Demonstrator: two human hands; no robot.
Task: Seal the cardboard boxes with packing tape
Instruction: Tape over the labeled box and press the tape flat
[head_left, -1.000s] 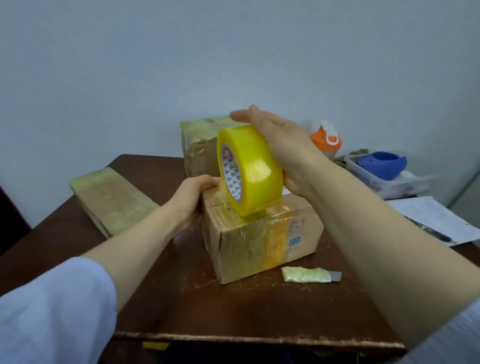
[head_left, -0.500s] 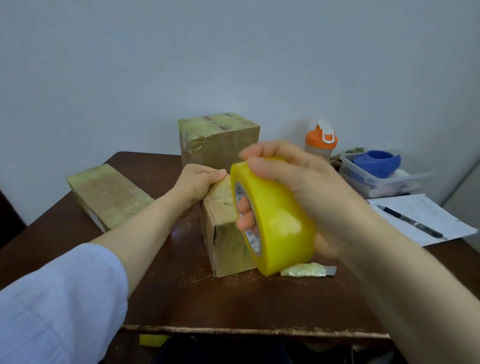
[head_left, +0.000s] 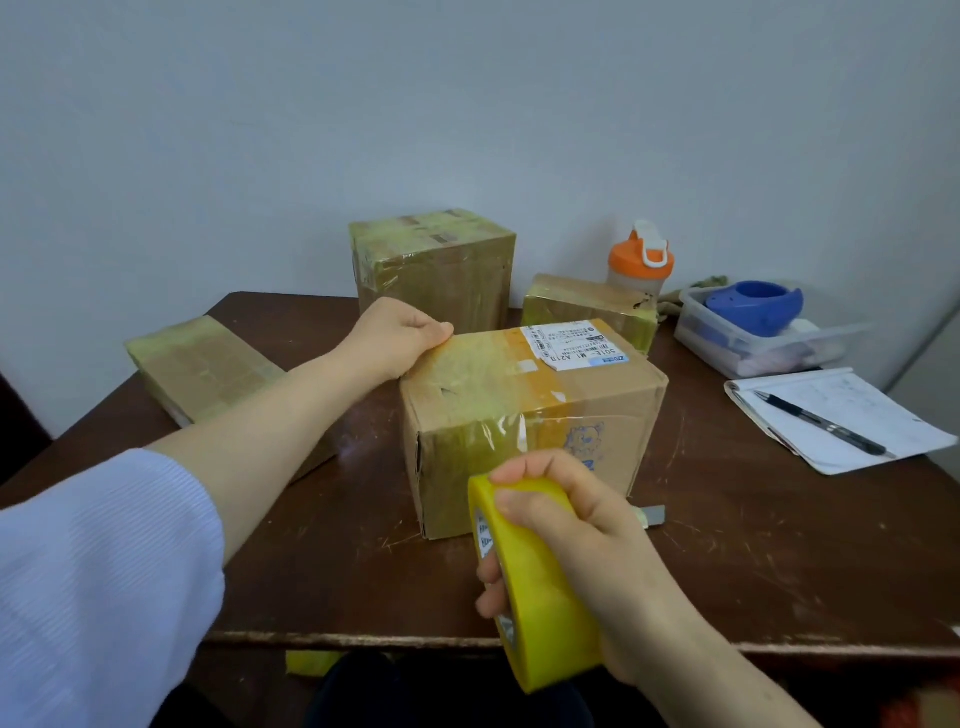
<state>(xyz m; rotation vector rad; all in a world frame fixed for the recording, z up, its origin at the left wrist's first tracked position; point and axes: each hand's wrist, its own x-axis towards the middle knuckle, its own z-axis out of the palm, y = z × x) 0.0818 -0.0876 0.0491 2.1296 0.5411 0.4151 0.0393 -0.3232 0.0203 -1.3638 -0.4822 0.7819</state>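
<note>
Okay, head view, the only one, hands first?

Right hand is wrapped round the yellow tape roll: fingers over the top of it, fingertips showing at the core on its left face. It's held low over the near edge of the worktop, just in front of the front box

Left?

Left hand has its fingers curled, gripping the far left top corner of that box, pale sleeve on the arm

The box itself?

Middle of the worktop. Top and left end are covered in yellowish tape, a white shipping label is on top toward the right, blue cartoon print on the near face. Cannot tell if a strip runs from roll to box

Other boxes?

Three, all taped. Tall box at the back by the wall, small box right of it and behind the front one, flat box on the left, its near end hidden by the left forearm

Rest, quick?

Orange-lidded bottle behind the small box. Clear tub at right with a blue tape dispenser in it. Notepad with a black pen lying on it. Tip of a cutter peeks out beside the right hand, at the box's near right corner. Yellow scrap sits below the worktop's front edge
</note>
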